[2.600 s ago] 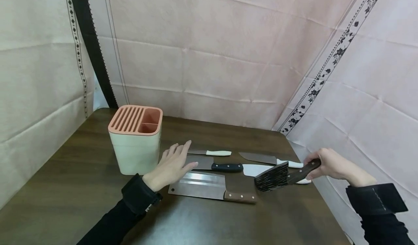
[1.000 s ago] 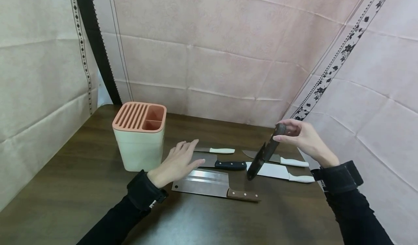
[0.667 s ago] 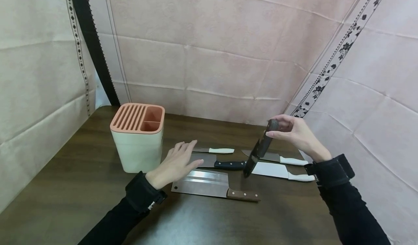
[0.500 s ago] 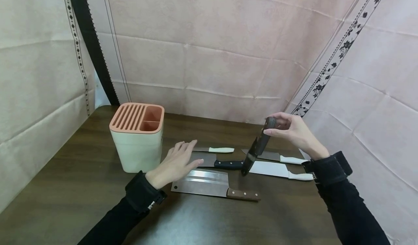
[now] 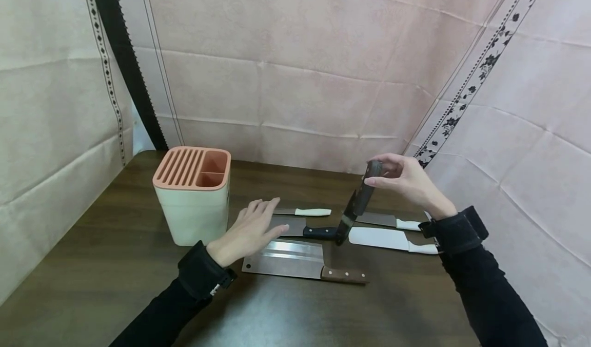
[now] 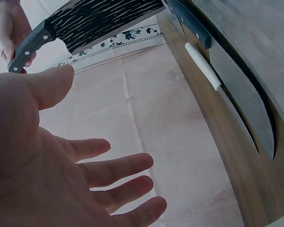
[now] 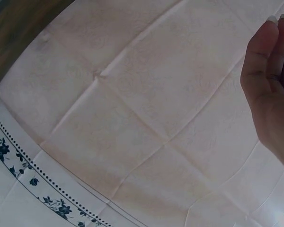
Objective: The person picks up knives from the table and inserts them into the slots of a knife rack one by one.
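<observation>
My right hand (image 5: 408, 182) grips the dark wooden handle of a cleaver (image 5: 349, 216), lifted above the table with its black streaked blade slanting down to the left. The left wrist view shows the blade's broad side (image 6: 106, 21). My left hand (image 5: 244, 234) is held with fingers spread and nothing in it, right of the knife holder (image 5: 194, 216) and over the blades. Below it lies a broad silver cleaver (image 5: 286, 261) with a brown handle. Behind that is a black-handled knife (image 5: 318, 233), its blade partly hidden by my left hand. The right wrist view shows only part of my right hand (image 7: 270, 80).
Three white-handled knives lie on the brown table (image 5: 115, 265): a small one (image 5: 313, 212) at the back, one with a grey blade (image 5: 378, 219) and one with a white blade (image 5: 378, 238). The holder's pink lid has slots and two compartments. Cloth (image 5: 300, 80) hangs behind.
My right hand has moved left and up with the cleaver, turning it from a low, nearly level position to a steep slant. My left hand has hardly moved.
</observation>
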Available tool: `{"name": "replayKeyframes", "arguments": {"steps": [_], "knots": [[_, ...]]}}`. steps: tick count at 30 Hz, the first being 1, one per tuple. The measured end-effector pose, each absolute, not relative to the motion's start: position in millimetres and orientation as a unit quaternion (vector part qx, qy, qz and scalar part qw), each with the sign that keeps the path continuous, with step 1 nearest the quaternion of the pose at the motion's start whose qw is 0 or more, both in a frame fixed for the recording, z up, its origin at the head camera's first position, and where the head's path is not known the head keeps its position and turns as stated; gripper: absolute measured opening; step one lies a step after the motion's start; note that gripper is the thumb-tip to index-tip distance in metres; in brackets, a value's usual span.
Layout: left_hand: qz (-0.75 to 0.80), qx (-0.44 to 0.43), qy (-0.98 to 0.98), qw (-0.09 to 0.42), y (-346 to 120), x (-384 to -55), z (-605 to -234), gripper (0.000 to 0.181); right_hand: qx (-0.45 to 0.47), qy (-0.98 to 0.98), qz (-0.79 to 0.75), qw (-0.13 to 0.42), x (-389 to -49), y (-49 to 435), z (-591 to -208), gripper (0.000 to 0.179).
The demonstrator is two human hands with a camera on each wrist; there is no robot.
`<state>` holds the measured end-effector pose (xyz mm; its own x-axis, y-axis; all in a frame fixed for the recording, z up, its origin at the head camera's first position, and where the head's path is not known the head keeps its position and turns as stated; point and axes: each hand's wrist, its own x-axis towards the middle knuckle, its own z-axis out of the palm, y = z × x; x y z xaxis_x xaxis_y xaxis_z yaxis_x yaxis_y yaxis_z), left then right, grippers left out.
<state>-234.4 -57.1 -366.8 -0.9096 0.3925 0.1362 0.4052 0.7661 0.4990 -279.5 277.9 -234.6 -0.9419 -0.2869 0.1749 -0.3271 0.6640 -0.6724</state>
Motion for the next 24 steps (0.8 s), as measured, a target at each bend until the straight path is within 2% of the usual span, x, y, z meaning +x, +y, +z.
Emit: {"name": "replayKeyframes", "arguments": {"steps": [24], "knots": [[-0.266, -0.215, -0.94, 0.003, -52, -235, -360, 0.074, 0.211, -0.901, 0.379, 0.001, -287, 248, -230, 0.049]]}}
